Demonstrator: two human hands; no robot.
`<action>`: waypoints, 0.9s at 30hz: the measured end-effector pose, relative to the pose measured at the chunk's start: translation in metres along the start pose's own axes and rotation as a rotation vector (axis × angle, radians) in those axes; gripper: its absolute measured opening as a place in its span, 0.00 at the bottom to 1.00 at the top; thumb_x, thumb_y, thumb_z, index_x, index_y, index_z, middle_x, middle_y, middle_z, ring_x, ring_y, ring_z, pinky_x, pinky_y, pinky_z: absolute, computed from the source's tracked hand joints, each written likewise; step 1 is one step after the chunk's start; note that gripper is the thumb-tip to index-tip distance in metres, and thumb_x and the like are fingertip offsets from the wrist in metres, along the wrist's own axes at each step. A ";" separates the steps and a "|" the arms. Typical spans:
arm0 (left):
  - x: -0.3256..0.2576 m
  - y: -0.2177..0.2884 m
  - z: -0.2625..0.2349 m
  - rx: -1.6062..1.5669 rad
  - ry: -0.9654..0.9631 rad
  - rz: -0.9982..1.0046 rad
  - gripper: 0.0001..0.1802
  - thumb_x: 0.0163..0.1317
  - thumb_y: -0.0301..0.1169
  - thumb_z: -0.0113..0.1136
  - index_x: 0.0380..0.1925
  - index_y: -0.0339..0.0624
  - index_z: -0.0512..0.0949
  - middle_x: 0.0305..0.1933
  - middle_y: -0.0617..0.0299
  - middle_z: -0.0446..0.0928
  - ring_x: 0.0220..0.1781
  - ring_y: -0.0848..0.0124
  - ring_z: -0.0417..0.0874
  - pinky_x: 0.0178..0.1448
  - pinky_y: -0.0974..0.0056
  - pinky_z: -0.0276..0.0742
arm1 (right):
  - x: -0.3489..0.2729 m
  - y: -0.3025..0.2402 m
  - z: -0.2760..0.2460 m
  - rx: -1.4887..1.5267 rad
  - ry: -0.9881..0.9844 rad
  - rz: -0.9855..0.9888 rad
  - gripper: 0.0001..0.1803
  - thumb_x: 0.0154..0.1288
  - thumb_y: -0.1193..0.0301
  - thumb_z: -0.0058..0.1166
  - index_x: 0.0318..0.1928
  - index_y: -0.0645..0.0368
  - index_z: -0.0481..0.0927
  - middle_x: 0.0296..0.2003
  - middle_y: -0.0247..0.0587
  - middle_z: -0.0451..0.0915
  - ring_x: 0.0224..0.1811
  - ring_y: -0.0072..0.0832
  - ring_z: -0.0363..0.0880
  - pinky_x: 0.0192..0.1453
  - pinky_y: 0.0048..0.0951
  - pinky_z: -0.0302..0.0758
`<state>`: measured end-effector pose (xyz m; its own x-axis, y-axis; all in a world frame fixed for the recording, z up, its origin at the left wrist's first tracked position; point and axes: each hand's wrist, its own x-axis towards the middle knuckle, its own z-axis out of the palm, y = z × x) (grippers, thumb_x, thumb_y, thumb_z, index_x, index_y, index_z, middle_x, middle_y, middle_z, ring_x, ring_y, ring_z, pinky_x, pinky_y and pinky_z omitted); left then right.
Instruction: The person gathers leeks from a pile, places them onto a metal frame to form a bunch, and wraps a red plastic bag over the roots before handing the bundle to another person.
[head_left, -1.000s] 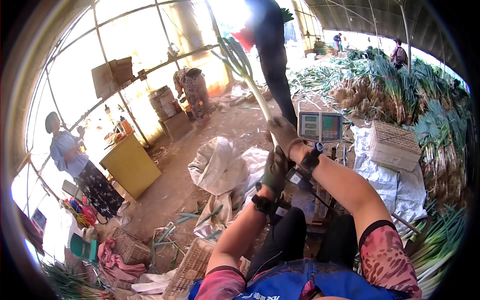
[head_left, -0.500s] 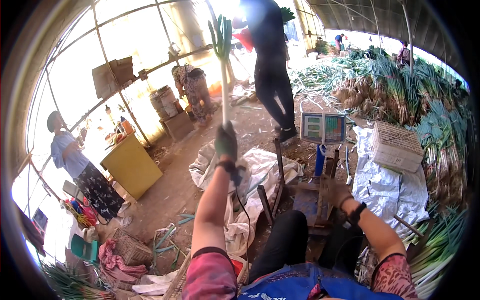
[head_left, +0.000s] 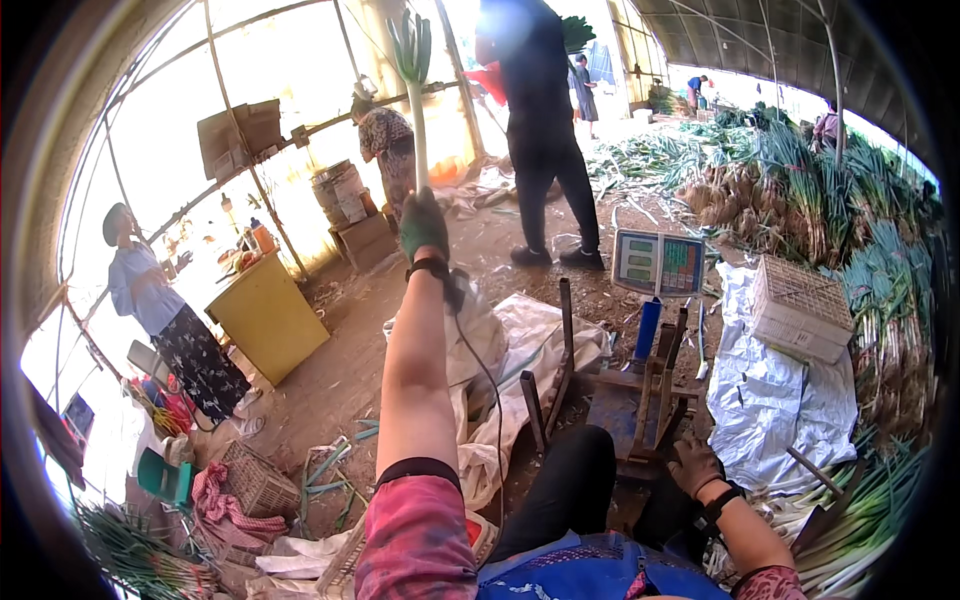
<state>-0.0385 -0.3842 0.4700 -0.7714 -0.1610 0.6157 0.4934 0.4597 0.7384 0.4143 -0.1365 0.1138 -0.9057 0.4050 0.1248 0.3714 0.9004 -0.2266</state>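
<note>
Upright in my left hand (head_left: 424,226) is a long green onion (head_left: 418,125), its white stalk below and trimmed green leaves on top. That hand wears a green glove and is closed round the stalk's lower end, with the arm stretched forward. My right hand (head_left: 695,467), in a brownish glove, hangs low beside my right knee with its fingers apart and nothing visible in them. Close to it stands a rusty frame (head_left: 645,410) on a scale platform. Loose green onions (head_left: 885,510) lie at the lower right.
A scale display (head_left: 658,263) rises on a blue post beyond the frame. White sacking (head_left: 525,340) lies ahead, and a crate (head_left: 803,308) rests on a white sheet at right. Onion bundles (head_left: 800,190) line the right side. A person in black (head_left: 545,140) stands ahead; others are farther off.
My left hand has moved left and slightly up with the green onion. My right hand has come away from the rusty frame, down toward my knee. A bent-over person at the back has straightened.
</note>
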 end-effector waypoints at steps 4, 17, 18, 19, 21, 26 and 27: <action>0.005 -0.002 -0.001 0.000 0.051 0.037 0.27 0.68 0.54 0.41 0.43 0.42 0.77 0.42 0.42 0.81 0.48 0.42 0.80 0.51 0.47 0.73 | 0.000 0.001 0.003 0.020 -0.011 0.013 0.21 0.55 0.63 0.64 0.48 0.57 0.77 0.60 0.50 0.69 0.63 0.48 0.68 0.66 0.43 0.67; 0.006 0.003 -0.007 0.036 0.036 -0.004 0.28 0.67 0.54 0.41 0.42 0.42 0.79 0.41 0.48 0.83 0.46 0.50 0.83 0.50 0.50 0.74 | -0.004 0.001 0.011 -0.043 0.095 -0.056 0.19 0.55 0.62 0.61 0.46 0.56 0.78 0.54 0.48 0.75 0.58 0.47 0.72 0.61 0.46 0.70; 0.006 0.002 -0.005 0.036 0.033 -0.002 0.28 0.67 0.54 0.42 0.43 0.42 0.79 0.41 0.48 0.83 0.47 0.50 0.82 0.50 0.50 0.74 | -0.005 0.003 0.013 -0.044 0.135 -0.078 0.19 0.54 0.62 0.61 0.45 0.55 0.78 0.53 0.48 0.76 0.57 0.48 0.73 0.61 0.46 0.71; 0.006 0.001 -0.002 0.037 0.030 0.000 0.28 0.67 0.54 0.42 0.43 0.43 0.79 0.41 0.48 0.82 0.47 0.49 0.82 0.50 0.49 0.74 | -0.006 0.004 0.014 -0.046 0.175 -0.099 0.18 0.54 0.63 0.61 0.44 0.55 0.79 0.52 0.48 0.76 0.56 0.48 0.74 0.60 0.45 0.71; 0.003 -0.003 0.005 0.012 0.025 -0.002 0.28 0.67 0.55 0.42 0.43 0.43 0.79 0.41 0.48 0.82 0.47 0.48 0.82 0.51 0.49 0.74 | -0.005 0.005 0.013 -0.023 0.177 -0.096 0.17 0.53 0.64 0.61 0.43 0.55 0.79 0.51 0.48 0.77 0.55 0.48 0.74 0.60 0.45 0.72; 0.008 -0.031 0.019 -0.072 0.149 0.100 0.24 0.71 0.50 0.46 0.38 0.40 0.81 0.26 0.53 0.79 0.27 0.60 0.78 0.35 0.58 0.74 | 0.000 0.000 0.012 -0.009 0.211 -0.139 0.15 0.51 0.65 0.61 0.40 0.55 0.80 0.48 0.47 0.78 0.51 0.48 0.76 0.56 0.45 0.73; 0.007 -0.043 0.022 -0.054 0.168 0.094 0.24 0.71 0.50 0.46 0.38 0.40 0.81 0.26 0.53 0.79 0.27 0.60 0.78 0.35 0.58 0.74 | 0.002 -0.002 0.013 0.021 0.205 -0.141 0.14 0.51 0.66 0.61 0.40 0.55 0.80 0.46 0.47 0.78 0.50 0.47 0.77 0.55 0.45 0.73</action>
<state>-0.0738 -0.3859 0.4365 -0.6452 -0.2647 0.7167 0.5846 0.4330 0.6861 0.4088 -0.1397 0.1016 -0.8873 0.3012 0.3494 0.2379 0.9477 -0.2128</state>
